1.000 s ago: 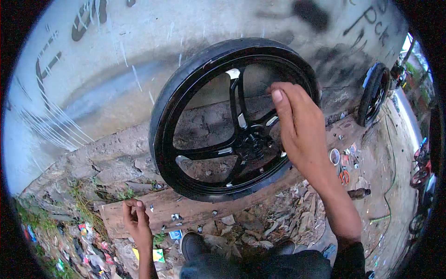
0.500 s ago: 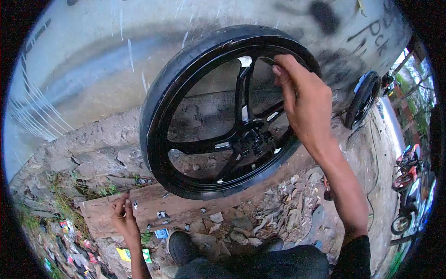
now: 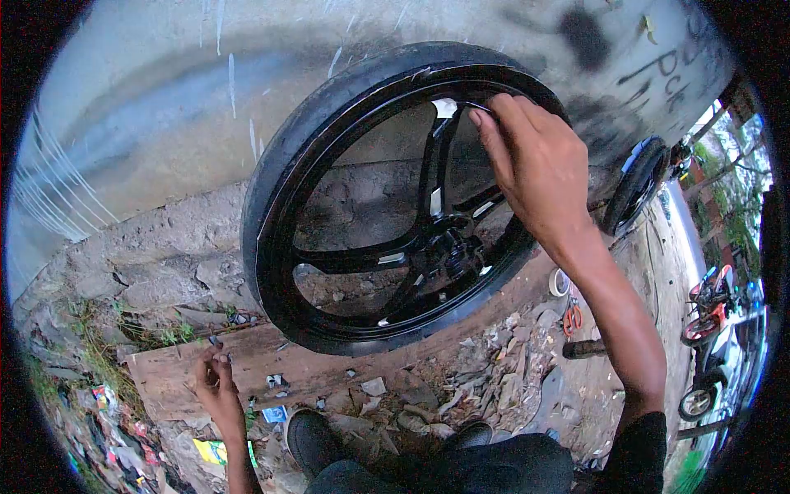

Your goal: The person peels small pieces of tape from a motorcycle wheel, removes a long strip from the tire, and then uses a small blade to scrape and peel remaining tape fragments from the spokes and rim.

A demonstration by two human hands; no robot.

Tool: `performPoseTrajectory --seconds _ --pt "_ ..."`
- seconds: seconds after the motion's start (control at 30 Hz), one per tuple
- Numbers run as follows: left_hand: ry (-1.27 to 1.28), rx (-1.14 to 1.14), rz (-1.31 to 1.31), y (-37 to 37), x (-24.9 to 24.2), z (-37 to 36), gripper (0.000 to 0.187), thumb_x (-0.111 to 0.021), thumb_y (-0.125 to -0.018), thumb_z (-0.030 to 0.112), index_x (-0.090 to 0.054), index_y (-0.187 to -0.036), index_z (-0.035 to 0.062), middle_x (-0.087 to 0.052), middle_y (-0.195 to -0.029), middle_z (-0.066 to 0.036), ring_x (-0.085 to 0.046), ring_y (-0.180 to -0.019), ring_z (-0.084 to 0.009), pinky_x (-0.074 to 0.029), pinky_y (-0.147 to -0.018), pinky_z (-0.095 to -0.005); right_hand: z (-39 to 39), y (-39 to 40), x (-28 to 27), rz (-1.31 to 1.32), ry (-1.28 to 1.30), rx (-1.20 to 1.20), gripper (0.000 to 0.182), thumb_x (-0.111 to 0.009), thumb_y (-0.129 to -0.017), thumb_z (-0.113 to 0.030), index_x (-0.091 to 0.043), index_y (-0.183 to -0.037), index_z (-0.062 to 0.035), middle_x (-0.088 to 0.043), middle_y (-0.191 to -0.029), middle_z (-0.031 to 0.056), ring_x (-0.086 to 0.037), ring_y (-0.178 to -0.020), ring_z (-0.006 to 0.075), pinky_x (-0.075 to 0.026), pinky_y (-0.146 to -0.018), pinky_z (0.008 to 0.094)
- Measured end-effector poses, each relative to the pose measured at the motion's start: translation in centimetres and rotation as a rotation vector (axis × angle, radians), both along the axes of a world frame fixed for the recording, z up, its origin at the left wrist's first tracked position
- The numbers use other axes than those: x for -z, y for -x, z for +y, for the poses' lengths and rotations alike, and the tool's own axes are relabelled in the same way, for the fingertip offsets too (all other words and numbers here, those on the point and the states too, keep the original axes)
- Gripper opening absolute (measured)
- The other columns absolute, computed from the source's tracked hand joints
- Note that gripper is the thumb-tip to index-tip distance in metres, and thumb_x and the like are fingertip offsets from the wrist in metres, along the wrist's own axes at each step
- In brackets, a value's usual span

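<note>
I see a black motorcycle wheel standing upright on a wooden plank against a wall. My right hand pinches its upper inner rim; my left hand (low, well apart) has fingers curled together, whether holding something I cannot tell.
</note>
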State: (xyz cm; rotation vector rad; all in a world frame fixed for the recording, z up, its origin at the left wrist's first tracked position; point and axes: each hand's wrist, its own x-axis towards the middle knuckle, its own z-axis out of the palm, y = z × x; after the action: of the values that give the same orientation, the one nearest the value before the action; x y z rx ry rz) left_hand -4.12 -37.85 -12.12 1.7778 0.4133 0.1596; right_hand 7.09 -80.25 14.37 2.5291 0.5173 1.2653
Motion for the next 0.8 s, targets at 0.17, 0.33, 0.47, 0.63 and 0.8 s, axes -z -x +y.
performPoseTrajectory --seconds 0.17,0.33,0.47,0.63,0.8 --pt "0.042 0.007 -0.058 0.5 2.6 1.0 0.021 -0.064 -0.103 0.011 -0.067 -0.123 0.0049 -0.044 -0.077 0.01 -0.036 -0.068 -0.0019 -0.026 -0.058 -0.0217 0.0 -0.2 0.1 -0.003 -0.009 -0.005 0.017 -0.07 -0.098 -0.024 -0.064 -0.095 -0.0077 -0.063 -0.081 0.0104 -0.066 -0.074 0.0316 -0.051 -0.065 0.0426" --pt "0.025 0.02 0.0 1.0 1.8 0.3 0.021 -0.062 -0.103 0.008 -0.067 -0.123 0.0042 -0.045 -0.079 0.009 -0.036 -0.068 -0.0022 -0.026 -0.059 -0.0218 0.0 -0.3 -0.2 0.028 -0.027 -0.016 0.016 -0.07 -0.098 -0.022 -0.066 -0.099 -0.0058 -0.064 -0.085 0.0127 -0.065 -0.075 0.0359 -0.051 -0.067 0.0438" --pt "0.063 0.041 0.019 1.1 1.3 -0.2 0.019 -0.061 -0.103 0.007 -0.066 -0.122 0.0045 -0.046 -0.079 0.008 -0.038 -0.067 -0.0033 -0.028 -0.058 -0.0228 0.2 -0.5 -0.2 -0.014 0.03 0.017 0.018 -0.071 -0.096 -0.026 -0.065 -0.091 -0.0099 -0.063 -0.079 0.0081 -0.067 -0.074 0.0287 -0.052 -0.065 0.0417" --pt "-0.04 0.052 -0.05 1.2 3.4 0.6 0.021 -0.063 -0.104 0.018 -0.068 -0.122 0.0079 -0.049 -0.076 0.005 -0.04 -0.059 -0.0043 -0.031 -0.052 -0.0239 0.5 -0.4 -0.6 0.0 0.065 0.026 0.02 -0.071 -0.096 -0.028 -0.066 -0.089 -0.0101 -0.063 -0.077 0.0082 -0.068 -0.073 0.0289 -0.053 -0.065 0.0418" --pt "-0.067 0.063 -0.064 1.3 3.6 0.8 0.02 -0.063 -0.103 0.016 -0.068 -0.121 0.0076 -0.047 -0.074 0.006 -0.04 -0.059 -0.0041 -0.029 -0.052 -0.0239 0.5 -0.8 -0.9 -0.002 0.086 0.039 0.026 -0.071 -0.096 -0.032 -0.066 -0.083 -0.0104 -0.062 -0.071 0.0086 -0.068 -0.065 0.0305 -0.054 -0.059 0.0418"
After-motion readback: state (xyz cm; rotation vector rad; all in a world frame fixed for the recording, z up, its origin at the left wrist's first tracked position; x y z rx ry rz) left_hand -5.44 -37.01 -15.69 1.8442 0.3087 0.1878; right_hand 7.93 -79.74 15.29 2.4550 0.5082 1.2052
